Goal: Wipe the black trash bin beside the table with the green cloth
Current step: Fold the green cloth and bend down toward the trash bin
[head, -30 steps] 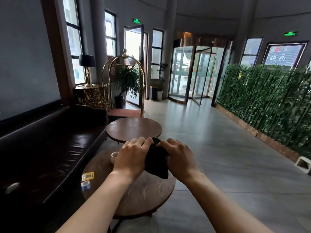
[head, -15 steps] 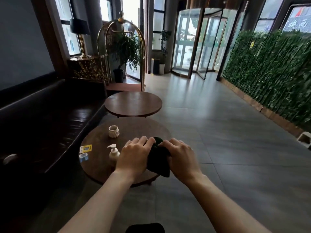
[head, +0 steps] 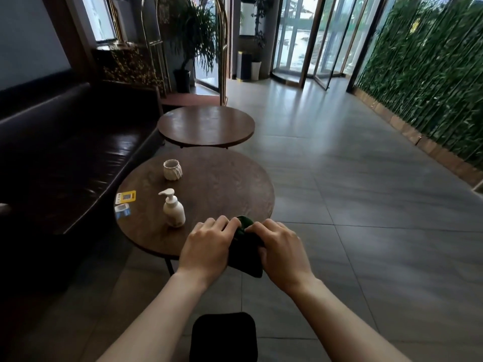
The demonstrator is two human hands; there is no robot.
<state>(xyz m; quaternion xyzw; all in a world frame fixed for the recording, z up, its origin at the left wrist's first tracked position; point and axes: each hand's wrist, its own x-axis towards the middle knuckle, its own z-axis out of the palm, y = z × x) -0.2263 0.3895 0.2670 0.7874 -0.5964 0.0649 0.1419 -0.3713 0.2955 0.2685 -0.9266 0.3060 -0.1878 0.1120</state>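
Both hands hold a dark green cloth [head: 245, 253] bunched between them, in the air over the near edge of a round wooden table [head: 222, 184]. My left hand [head: 206, 248] grips its left side with curled fingers and my right hand [head: 281, 250] grips its right side. The black trash bin [head: 223, 338] stands on the floor at the bottom of the view, between my forearms; only its square top shows.
On the table stand a white pump bottle [head: 173, 209], a white ribbed cup [head: 172, 169] and two small cards [head: 125, 202]. A second round table [head: 206, 125] lies beyond. A dark leather sofa [head: 65, 152] runs along the left, a green hedge wall [head: 431, 69] along the right.
The view has tilted downward, bringing the table fully into sight and the black bin's top in at the bottom edge. Both hands keep the same hold on the cloth.
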